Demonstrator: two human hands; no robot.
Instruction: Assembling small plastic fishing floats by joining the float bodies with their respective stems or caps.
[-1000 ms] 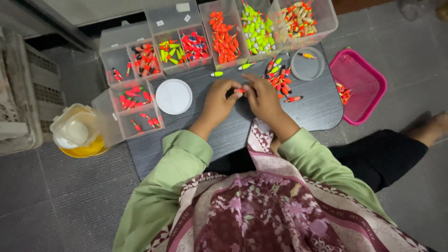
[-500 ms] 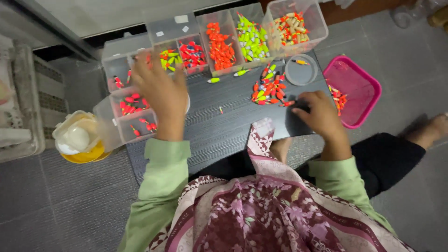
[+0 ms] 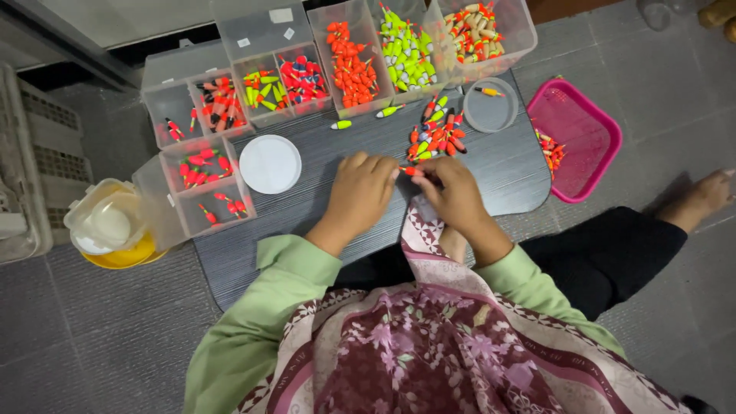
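Orange float (image 3: 411,171) at frame centre is pinched between left hand (image 3: 360,193) and right hand (image 3: 454,193); steady, light fingertip pressure suits it.

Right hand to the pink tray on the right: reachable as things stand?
Probably yes. The right hand pinches a small float with the left hand, but bare dark board lies between it and the pink tray, nothing in between.

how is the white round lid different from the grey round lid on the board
The white round lid lies near the left hand, opaque and with nothing on it. The grey round lid lies farther away, past the loose pile of floats, see-through, and holds one small float. Both are round, flat and rest on the dark board.
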